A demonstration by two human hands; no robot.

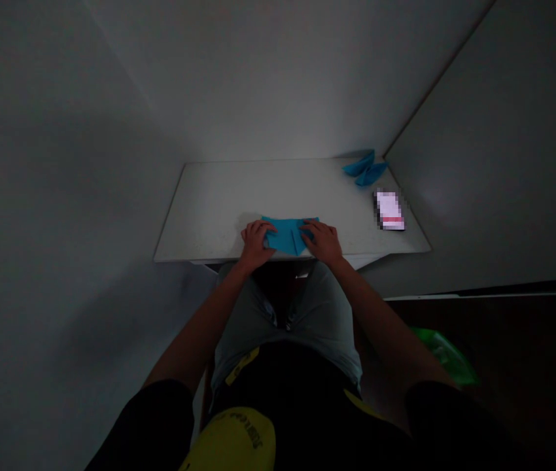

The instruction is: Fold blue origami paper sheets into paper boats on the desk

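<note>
A sheet of blue folded paper [285, 234] lies near the front edge of the white table, with creases showing and a pointed lower edge. My left hand [256, 241] grips its left side, fingers curled over the paper. On the opposite side my right hand [324, 241] has its fingers bent onto the paper's right part. Both hands hide the side edges of the sheet. Toward the back right corner stands a folded blue paper boat [366, 169], apart from both hands.
The white table [219, 196] meets walls at its back and right. A phone with a lit, blurred screen [390, 210] lies at the table's right side. Down on the dark floor to the right is a green plastic bag [447, 356].
</note>
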